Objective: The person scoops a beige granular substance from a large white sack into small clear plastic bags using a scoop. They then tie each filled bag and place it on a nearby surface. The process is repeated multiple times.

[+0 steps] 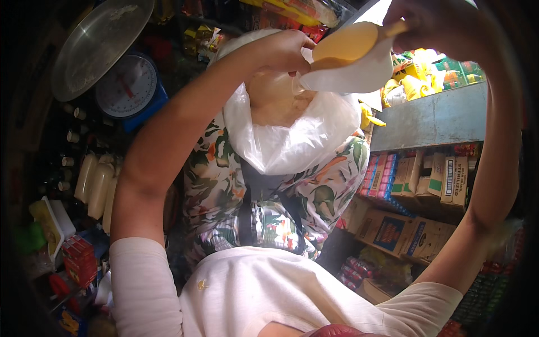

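Observation:
My right hand (pixel 433 33) grips the handle of a white plastic scoop (pixel 358 71), tilted with its lip down to the left. My left hand (pixel 290 52) is at that lip, its fingers around the mouth of what looks like a small clear plastic bag (pixel 297 84); its lower part is hard to make out. Below both sits a large open white plastic bag (pixel 273 147) with a light brown, grainy content (pixel 280 105), on or against a floral cloth (pixel 214 168). How full the scoop is cannot be told.
A dial scale (pixel 126 90) with a round metal pan (pixel 103 48) stands at the upper left, near bottles and filled bags (pixel 100 189). Shelves at right hold cardboard boxes (pixel 436 177); a blue-grey ledge (pixel 429 122) runs above them, below bright packets.

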`<move>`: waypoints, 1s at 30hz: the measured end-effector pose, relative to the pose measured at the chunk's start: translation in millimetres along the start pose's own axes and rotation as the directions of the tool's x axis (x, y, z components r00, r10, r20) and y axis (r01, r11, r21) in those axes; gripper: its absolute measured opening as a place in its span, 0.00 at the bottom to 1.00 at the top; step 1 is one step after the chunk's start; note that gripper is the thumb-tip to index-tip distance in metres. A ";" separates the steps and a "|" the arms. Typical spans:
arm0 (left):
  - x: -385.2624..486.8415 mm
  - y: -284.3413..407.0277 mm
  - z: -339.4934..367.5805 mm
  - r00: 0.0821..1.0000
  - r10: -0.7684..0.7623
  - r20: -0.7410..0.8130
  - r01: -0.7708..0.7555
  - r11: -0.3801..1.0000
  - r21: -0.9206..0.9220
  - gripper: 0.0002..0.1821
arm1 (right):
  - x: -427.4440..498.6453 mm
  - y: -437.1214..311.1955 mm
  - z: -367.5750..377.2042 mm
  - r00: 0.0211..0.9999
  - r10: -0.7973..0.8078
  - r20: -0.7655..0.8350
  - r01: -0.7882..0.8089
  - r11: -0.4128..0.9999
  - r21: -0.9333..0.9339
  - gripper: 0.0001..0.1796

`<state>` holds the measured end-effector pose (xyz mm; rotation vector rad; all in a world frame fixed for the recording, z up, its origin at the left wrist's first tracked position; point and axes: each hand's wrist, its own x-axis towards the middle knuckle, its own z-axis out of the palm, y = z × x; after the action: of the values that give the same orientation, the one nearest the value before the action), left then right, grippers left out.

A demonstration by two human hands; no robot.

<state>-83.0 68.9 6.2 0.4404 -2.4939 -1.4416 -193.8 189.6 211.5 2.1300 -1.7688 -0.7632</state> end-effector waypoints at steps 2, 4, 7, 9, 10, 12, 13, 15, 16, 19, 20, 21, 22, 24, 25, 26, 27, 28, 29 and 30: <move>1.0 -2.3 -2.6 0.999 -0.044 0.018 0.045 0.996 -0.072 0.30 | 20.9 -12.2 -25.9 0.942 0.197 0.270 -0.210 0.977 0.020 0.18; -0.2 -7.8 -5.9 0.997 -0.069 -0.020 0.067 0.994 -0.091 0.29 | 24.9 8.1 -22.4 0.899 0.246 0.362 -0.314 0.939 0.141 0.18; -8.8 -18.8 -12.2 0.993 -0.081 -0.090 0.071 0.991 -0.114 0.28 | 19.6 38.9 19.8 0.934 0.209 0.290 -0.329 0.819 0.470 0.17; -19.4 -26.9 -19.1 0.987 -0.089 -0.133 0.059 0.974 -0.218 0.28 | 12.3 20.5 44.2 0.912 0.274 0.307 -0.403 0.745 0.532 0.17; -24.3 -30.1 -20.6 0.988 -0.094 -0.125 0.047 0.940 -0.338 0.29 | 6.1 3.3 55.3 0.898 0.311 0.312 -0.439 0.703 0.560 0.17; -29.2 -32.6 -24.2 0.984 -0.065 -0.163 0.002 0.933 -0.360 0.28 | 2.9 -41.2 86.3 0.852 0.396 0.342 -0.522 0.611 0.595 0.17; -30.4 -31.7 -26.4 0.981 -0.043 -0.189 -0.031 0.928 -0.371 0.27 | 3.3 -59.3 107.3 0.810 0.457 0.368 -0.584 0.560 0.588 0.17; -29.9 -27.2 -30.3 0.979 -0.026 -0.203 -0.053 0.924 -0.378 0.26 | 59.7 -132.4 196.3 0.794 0.524 0.308 -0.607 0.656 0.448 0.13; -28.7 -23.9 -33.2 0.978 -0.012 -0.209 -0.070 0.922 -0.381 0.26 | 84.2 -163.0 241.3 0.776 0.583 0.239 -0.626 0.673 0.393 0.11; -35.0 -10.7 -44.3 0.966 0.017 -0.259 -0.089 0.959 -0.269 0.25 | 71.9 -138.5 233.5 0.860 0.325 0.394 -0.493 0.731 0.472 0.10; -41.3 -8.1 -45.3 0.950 -0.030 -0.312 -0.040 0.976 -0.214 0.26 | 64.8 -128.5 235.5 0.845 0.379 0.378 -0.528 0.705 0.474 0.10; -46.4 -5.5 -48.2 0.946 -0.031 -0.322 -0.046 0.972 -0.231 0.27 | 61.6 -119.6 240.4 0.813 0.412 0.411 -0.574 0.687 0.446 0.10; -54.0 -4.5 -47.3 0.948 -0.055 -0.315 -0.034 0.962 -0.270 0.27 | 56.7 -118.7 243.7 0.791 0.420 0.445 -0.608 0.622 0.493 0.12; -61.1 -5.2 -41.7 0.938 -0.084 -0.337 -0.028 0.949 -0.314 0.28 | 63.3 -138.3 258.2 0.778 0.509 0.369 -0.623 0.543 0.563 0.12; -61.0 -7.3 -38.2 0.943 -0.108 -0.314 -0.006 0.939 -0.343 0.28 | 69.5 -153.9 264.3 0.755 0.533 0.382 -0.642 0.482 0.596 0.12; -59.0 -9.3 -35.2 0.947 -0.111 -0.302 -0.005 0.933 -0.359 0.28 | 73.9 -163.2 272.4 0.710 0.617 0.339 -0.669 0.441 0.599 0.12; -56.6 -12.3 -32.1 0.935 -0.096 -0.340 -0.045 0.922 -0.384 0.28 | 80.2 -169.1 282.8 0.707 0.640 0.299 -0.647 0.416 0.639 0.13; -53.0 -14.9 -29.3 0.939 -0.077 -0.335 -0.053 0.930 -0.364 0.28 | 77.7 -175.3 295.2 0.746 0.606 0.278 -0.585 0.396 0.707 0.13; -51.3 -18.3 -25.4 0.954 -0.120 -0.273 0.001 0.917 -0.399 0.28 | 72.3 -177.6 306.6 0.726 0.629 0.279 -0.602 0.385 0.699 0.14; -49.2 -21.0 -24.0 0.954 -0.128 -0.271 0.004 0.909 -0.417 0.28 | 65.5 -175.8 317.2 0.754 0.617 0.225 -0.549 0.403 0.732 0.14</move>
<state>-26.1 57.8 -2.5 0.6065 -1.8941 -1.7306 -215.8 204.0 -156.2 1.5554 -2.8890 0.3739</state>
